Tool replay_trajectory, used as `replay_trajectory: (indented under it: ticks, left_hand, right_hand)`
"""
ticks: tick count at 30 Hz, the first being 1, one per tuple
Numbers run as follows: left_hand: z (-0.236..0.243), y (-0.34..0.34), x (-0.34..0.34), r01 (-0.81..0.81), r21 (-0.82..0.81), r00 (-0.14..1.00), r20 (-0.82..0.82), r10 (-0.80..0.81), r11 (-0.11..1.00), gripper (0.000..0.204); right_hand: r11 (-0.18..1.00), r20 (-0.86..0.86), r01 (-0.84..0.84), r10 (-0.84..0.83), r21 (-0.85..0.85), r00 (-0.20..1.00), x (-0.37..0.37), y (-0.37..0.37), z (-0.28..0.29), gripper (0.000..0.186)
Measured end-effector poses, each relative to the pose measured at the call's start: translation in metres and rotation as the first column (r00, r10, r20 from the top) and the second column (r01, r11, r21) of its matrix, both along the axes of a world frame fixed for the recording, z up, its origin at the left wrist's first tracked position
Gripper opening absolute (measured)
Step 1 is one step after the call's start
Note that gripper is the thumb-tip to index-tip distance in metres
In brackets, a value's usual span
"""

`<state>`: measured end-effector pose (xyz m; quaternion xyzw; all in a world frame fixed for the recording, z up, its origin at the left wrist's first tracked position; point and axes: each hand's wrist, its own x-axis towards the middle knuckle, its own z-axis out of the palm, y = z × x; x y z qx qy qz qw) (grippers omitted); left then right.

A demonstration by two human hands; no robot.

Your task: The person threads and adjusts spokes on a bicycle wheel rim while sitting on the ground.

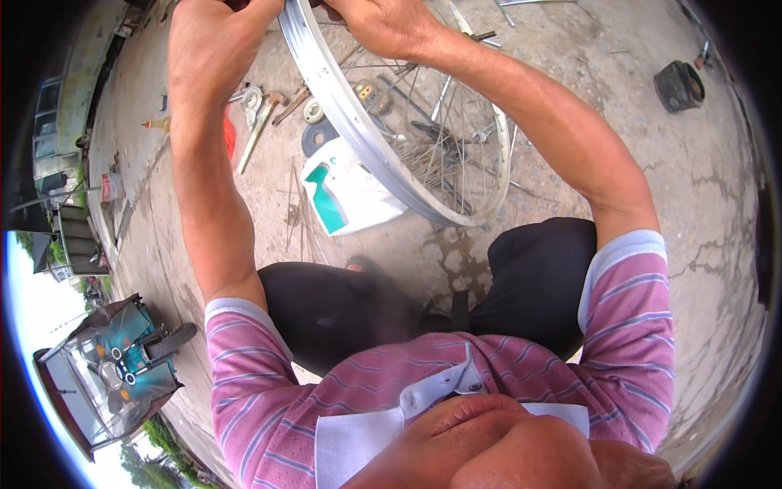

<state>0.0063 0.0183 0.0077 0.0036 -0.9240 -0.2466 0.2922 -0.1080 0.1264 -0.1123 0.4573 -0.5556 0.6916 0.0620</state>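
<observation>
A silver bicycle wheel rim is held up and tilted in front of me, its top cut off by the upper edge. My left hand is curled at the rim's upper left side, its fingertips out of the picture. On the other side, my right hand closes near the top of the same rim, with its fingers partly hidden behind the metal. Thin spokes show through the rim's opening; I cannot tell which are fixed to it and which lie on the ground.
Beneath the rim lies a white plastic jug with a green patch. A hammer, a dark disc and loose spokes are on the concrete. A black rubber-like tub stands far right; a teal three-wheeler is parked left.
</observation>
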Motion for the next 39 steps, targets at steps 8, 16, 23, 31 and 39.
replay_trajectory:
  ticks: [8,16,23,31,39]
  left_hand:
    - [0.008,0.014,0.009,-0.094,-0.233,0.995,-0.049,0.084,0.968,0.013]
    - [0.012,-0.011,0.003,-0.034,-0.019,0.997,0.065,0.035,0.999,0.009]
    - [0.014,0.003,-0.001,-0.077,0.095,0.985,0.160,0.061,0.992,0.009]
    - [0.009,-0.001,0.003,-0.049,-0.252,0.999,-0.008,0.049,0.967,0.012]
    - [0.000,-0.037,-0.003,0.034,-0.003,0.991,0.132,-0.033,0.999,0.022]
  right_hand:
    - [0.999,-0.026,0.023,-0.024,-0.035,0.999,0.003,-0.004,0.006,0.029]
    - [0.998,-0.004,0.057,-0.058,-0.017,0.998,0.006,-0.009,0.006,0.025]
    - [0.999,0.089,0.011,-0.015,0.045,0.996,0.007,-0.003,0.005,0.025]
    - [0.998,0.018,0.063,-0.063,0.012,0.998,0.007,-0.006,0.004,0.026]
    - [0.997,0.049,0.074,-0.074,0.008,0.996,0.007,0.002,0.007,0.025]
